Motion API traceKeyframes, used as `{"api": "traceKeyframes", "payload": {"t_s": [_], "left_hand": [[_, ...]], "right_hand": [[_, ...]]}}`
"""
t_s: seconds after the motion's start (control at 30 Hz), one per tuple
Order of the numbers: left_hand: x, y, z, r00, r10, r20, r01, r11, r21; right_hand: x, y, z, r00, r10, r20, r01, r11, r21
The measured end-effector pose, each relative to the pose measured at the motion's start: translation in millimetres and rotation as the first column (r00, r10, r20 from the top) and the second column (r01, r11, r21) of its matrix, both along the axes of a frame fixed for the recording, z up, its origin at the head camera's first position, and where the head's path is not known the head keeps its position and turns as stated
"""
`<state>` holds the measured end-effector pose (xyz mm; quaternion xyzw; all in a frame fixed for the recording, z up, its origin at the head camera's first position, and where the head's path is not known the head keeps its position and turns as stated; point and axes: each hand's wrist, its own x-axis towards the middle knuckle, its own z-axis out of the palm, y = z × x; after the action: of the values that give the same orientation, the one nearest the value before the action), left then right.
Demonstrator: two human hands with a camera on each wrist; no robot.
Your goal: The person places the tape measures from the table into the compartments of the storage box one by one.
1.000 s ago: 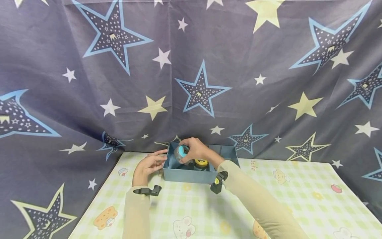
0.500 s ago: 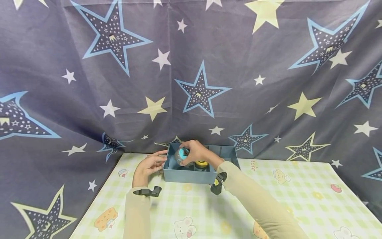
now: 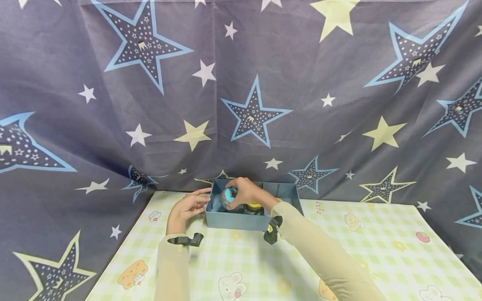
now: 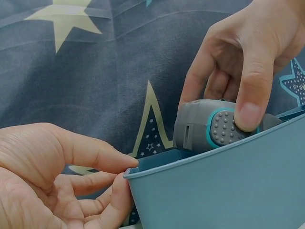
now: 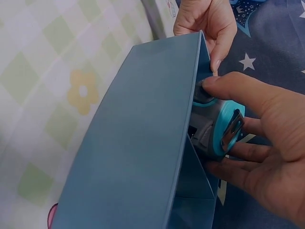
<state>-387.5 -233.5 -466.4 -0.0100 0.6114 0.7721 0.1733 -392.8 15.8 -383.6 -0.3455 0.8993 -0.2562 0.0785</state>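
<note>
My right hand [image 3: 247, 191] holds a grey and turquoise tape measure [image 4: 195, 126], thumb on its studded grey button and fingers round the far side. In the right wrist view its turquoise face [image 5: 228, 126] shows a metal clip. The tape measure stands partly above the rim at the left end of a blue-grey box [image 3: 235, 221]. My left hand [image 3: 187, 209] touches that end from outside, fingertips right at the rim corner. Inside the box, below my right wrist, a yellow and dark round thing [image 3: 254, 206] sits close by, partly covered.
Dividers split the box, and its right part [image 3: 288, 191] shows bare walls. A checked tablecloth [image 3: 218, 259] with cartoon prints covers the table. Close behind the box hangs a dark curtain [image 3: 241, 159] with stars.
My right hand has lowered slightly with the tape measure, which sits a little deeper in the box. The left hand stays at the box's end.
</note>
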Motion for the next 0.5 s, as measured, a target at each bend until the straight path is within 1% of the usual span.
{"api": "traceKeyframes", "payload": {"t_s": [0.1, 0.3, 0.5], "left_hand": [[1.1, 0, -0.4, 1.000, -0.006, 0.006, 0.006, 1.000, 0.001], [2.6, -1, -0.3, 0.999, -0.047, -0.003, 0.047, 0.999, -0.019], [-0.1, -2, 0.0, 0.999, -0.038, -0.003, 0.038, 0.999, -0.028]], "right_hand": [[-0.6, 0, 0.6, 1.000, -0.008, 0.029, 0.008, 1.000, 0.023], [-5.4, -4, 6.8, 0.998, -0.022, 0.063, 0.017, 0.996, 0.086], [-11.6, -7, 14.4, 0.997, -0.010, 0.073, 0.001, 0.991, 0.132]]}}
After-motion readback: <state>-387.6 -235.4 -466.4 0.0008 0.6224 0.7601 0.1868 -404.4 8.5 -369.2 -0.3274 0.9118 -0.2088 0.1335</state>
